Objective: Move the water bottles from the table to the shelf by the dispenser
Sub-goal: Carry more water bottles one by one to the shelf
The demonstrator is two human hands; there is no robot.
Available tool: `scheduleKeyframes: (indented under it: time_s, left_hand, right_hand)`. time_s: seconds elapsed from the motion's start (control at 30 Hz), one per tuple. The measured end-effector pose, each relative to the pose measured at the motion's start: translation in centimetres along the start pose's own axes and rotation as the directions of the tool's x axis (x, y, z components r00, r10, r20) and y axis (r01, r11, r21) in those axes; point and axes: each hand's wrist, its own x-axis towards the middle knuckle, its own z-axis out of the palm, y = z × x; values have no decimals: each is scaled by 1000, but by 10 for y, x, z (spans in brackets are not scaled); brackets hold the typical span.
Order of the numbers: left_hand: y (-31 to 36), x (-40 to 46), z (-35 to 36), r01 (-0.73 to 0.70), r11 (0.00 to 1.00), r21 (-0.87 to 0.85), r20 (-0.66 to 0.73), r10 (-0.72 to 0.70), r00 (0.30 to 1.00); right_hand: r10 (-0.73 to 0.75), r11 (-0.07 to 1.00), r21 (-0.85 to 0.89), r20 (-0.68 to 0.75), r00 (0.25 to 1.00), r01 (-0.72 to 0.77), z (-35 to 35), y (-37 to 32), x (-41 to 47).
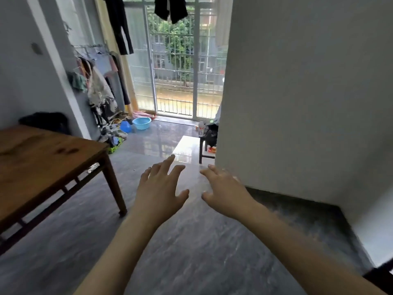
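**Both hands empty, bottle far off**

The left hand (161,189) and right hand (223,188) reach forward over the grey floor (191,241), fingers spread, holding nothing. A water bottle (200,129) stands far right on a low stool (205,149) (its label too blurred to read). The wooden table (42,162) sits near left.

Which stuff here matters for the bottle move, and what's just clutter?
Job:
- left hand, open, empty
- right hand, open, empty
- water bottle by the small white table
- wooden table

Clutter:
- blue basin
- hanging clothes
- shoes
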Motion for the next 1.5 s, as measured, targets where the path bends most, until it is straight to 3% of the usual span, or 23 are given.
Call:
scheduleKeyframes:
  time_s: [0.17, 0.37, 0.53, 0.83, 0.97, 1.17, 1.5]
  left_hand:
    - [-45, -39, -10, 258, 965, 49, -5, -258, 966]
    - [-75, -104, -12, 519, 850, 91, -24, -519, 854]
    - [-107, -155, -18, 686, 717, 123, -17, -690, 724]
    - [-180, -185, -29, 823, 562, 86, -67, -821, 568]
    - [-232, -183, -32, 845, 527, 86, -78, -842, 533]
    - [-331, -164, -52, 841, 535, 80, -157, -826, 541]
    - [-449, -131, -50, 821, 569, 37, -80, -818, 570]
  right_hand:
    - [-259, 966, 10, 80, 962, 259, 23, -53, 30]
    - [-530, 848, 83, 171, 831, 524, 57, -118, 38]
    - [-662, 748, 140, 228, 714, 649, 87, -172, 37]
    - [-793, 607, 238, 232, 563, 758, 121, -266, 64]
    - [-798, 601, 231, 230, 558, 765, 136, -309, 92]
    - [-773, 632, 231, 248, 584, 740, 150, -386, 148]
    - [-700, 710, 231, 326, 635, 665, 190, -460, 228]
